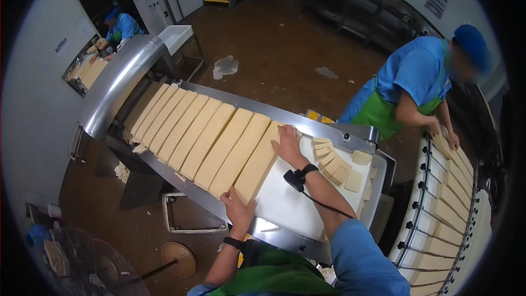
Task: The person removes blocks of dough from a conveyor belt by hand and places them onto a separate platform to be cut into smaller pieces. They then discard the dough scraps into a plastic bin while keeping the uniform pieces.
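Left hand [236, 208], right hand [286, 141], both spread flat on end slab [257, 161], eight slabs [200, 134]

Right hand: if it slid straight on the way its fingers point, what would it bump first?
Probably the metal side rail. The right hand lies flat on the far end of the last dough strip, fingers aimed past that end; the rail runs just beyond, though depth is unclear.

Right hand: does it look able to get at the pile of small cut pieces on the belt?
Probably yes. The right hand rests on the far end of the last dough strip; the pile of cut pieces lies close beside it on the white belt, nothing between them.
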The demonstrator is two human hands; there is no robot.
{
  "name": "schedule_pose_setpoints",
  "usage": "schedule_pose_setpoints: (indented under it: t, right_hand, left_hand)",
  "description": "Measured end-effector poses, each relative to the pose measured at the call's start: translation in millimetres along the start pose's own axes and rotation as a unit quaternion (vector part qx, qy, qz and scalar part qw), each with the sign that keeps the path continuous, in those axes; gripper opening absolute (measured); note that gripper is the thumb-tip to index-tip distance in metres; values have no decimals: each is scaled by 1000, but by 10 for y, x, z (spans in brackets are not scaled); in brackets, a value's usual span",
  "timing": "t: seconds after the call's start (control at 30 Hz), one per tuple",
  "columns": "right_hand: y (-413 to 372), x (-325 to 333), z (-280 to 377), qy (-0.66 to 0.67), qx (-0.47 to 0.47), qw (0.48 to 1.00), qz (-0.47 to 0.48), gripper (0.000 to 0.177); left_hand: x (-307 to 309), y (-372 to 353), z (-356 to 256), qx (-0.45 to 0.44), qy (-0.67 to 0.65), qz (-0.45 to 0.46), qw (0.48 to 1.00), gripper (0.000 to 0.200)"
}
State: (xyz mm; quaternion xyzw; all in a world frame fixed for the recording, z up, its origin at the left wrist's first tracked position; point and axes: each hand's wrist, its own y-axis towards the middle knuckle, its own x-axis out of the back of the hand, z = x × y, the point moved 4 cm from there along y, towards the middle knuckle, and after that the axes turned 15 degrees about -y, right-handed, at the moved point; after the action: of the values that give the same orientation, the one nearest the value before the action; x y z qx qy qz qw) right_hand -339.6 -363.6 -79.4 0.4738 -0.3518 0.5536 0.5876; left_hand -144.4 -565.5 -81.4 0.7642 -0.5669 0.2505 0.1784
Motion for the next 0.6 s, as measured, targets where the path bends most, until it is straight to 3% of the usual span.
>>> schedule_pose_setpoints:
  t: [0.07,0.27,0.5,0.6]
  right_hand:
    - [151,-77,-14,-75,-12,996,40,56]
    - [330,-144,9,-126,-63,986,90,52]
    - [-159,153,-369,-116,-69,990,50,52]
    - [-715,242,-859,-3,-87,996,-14,58]
  left_hand:
    - [-11,32,-57,19,8,12,1000,87]
    - [-70,62,-149,41,22,20,999,88]
    - [-110,66,-246,9,42,57,997,82]
    - [-157,48,-337,-52,51,118,990,79]
